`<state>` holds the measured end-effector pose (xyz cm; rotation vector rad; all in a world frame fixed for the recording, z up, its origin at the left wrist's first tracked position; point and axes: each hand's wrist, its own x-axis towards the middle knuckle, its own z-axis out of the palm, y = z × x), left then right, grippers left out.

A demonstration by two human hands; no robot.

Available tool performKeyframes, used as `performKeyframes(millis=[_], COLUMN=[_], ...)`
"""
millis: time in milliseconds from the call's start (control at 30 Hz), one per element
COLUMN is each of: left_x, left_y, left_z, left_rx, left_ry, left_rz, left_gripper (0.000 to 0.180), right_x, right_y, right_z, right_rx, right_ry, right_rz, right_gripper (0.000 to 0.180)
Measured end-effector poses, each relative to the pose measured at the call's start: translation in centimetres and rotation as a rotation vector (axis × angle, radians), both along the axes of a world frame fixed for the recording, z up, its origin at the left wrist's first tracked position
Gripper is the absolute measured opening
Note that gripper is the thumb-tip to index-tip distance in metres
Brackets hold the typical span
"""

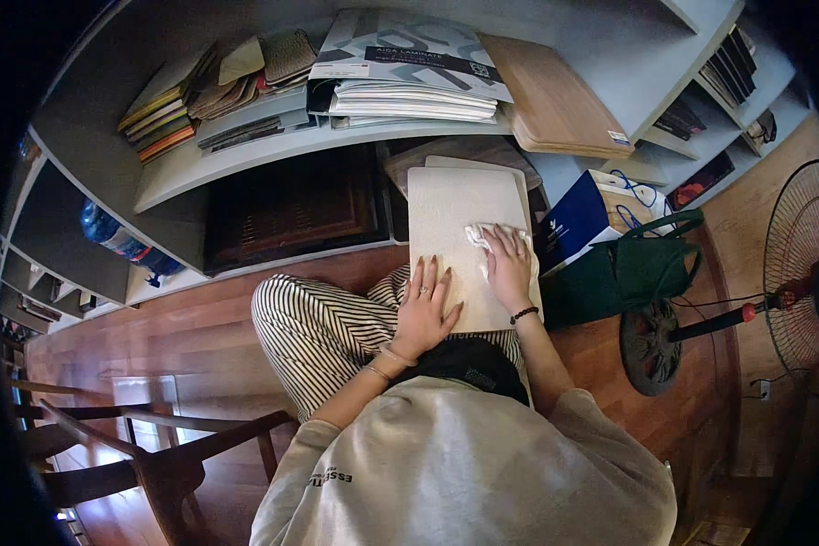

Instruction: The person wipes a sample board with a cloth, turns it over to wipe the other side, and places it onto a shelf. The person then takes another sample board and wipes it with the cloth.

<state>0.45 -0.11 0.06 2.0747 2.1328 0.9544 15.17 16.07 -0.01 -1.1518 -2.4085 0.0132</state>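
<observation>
1. Board (446,209): pale, with rounded upper corners; it lies over the person's lap, its far end toward the shelf (246,164).
2. Left hand (423,314): laid on the board's lower left part, fingers spread, grasping nothing; a ring shows on one finger, bangles on the wrist.
3. Right hand (510,273): holds a bunched white cloth (479,236) beneath its fingers against the board's right half; a dark beaded bracelet circles the wrist.
4. Second board (464,163): pale too, behind the first, showing just past its top edge.
5. Trousers (323,318): striped, the left knee bent out beside the board.
6. Right of the board: a blue-and-white paper bag (569,218), a green bag (591,282) and, farther off, a fan (651,350).
7. On the shelf: binders (414,105) beside wood-toned panels (555,96).
8. Lower left: a wooden chair (150,469) on the floor (155,328).
</observation>
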Motion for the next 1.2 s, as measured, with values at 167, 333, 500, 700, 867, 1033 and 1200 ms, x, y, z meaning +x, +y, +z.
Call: performKeyframes(millis=[167, 333, 500, 700, 867, 1033, 1200], left_x=[-0.4, -0.4, -0.3, -0.4, -2.0, -2.7, -2.6], left_y=[-0.3, -0.1, -0.1, -0.4, -2.2, -2.6, -2.5], left_z=[-0.9, -1.1, -0.5, -0.1, -0.8, -1.1, -1.2], left_rx=[0.014, -0.01, -0.042, 0.047, -0.065, -0.061, -0.081], left_ry=[-0.003, 0.012, 0.009, -0.126, -0.209, -0.425, -0.452], left_rz=[0.014, 0.002, 0.016, 0.047, 0.004, -0.081, -0.087], left_gripper=[0.062, 0.064, 0.07, 0.083, 0.106, 0.125, 0.132], right_x=[0.4, 1.5, 0.8, -1.8, -1.6, -0.3, 1.6], right_y=[-4.2, -6.4, -3.7, 0.4, -1.1, -4.9, -6.9], right_z=[1.1, 2.1, 2.1, 0.6, 0.1, 1.7, 3.0], right_rx=[-0.044, -0.125, -0.208, -0.122, -0.048, -0.128, -0.357], right_ry=[-0.036, -0.04, -0.023, 0.075, 0.061, 0.053, 0.039], right_rz=[0.158, 0.333, 0.317, 0.175, 0.129, 0.263, 0.533], right_gripper=[0.043, 0.044, 0.044, 0.045, 0.044, 0.043, 0.042])
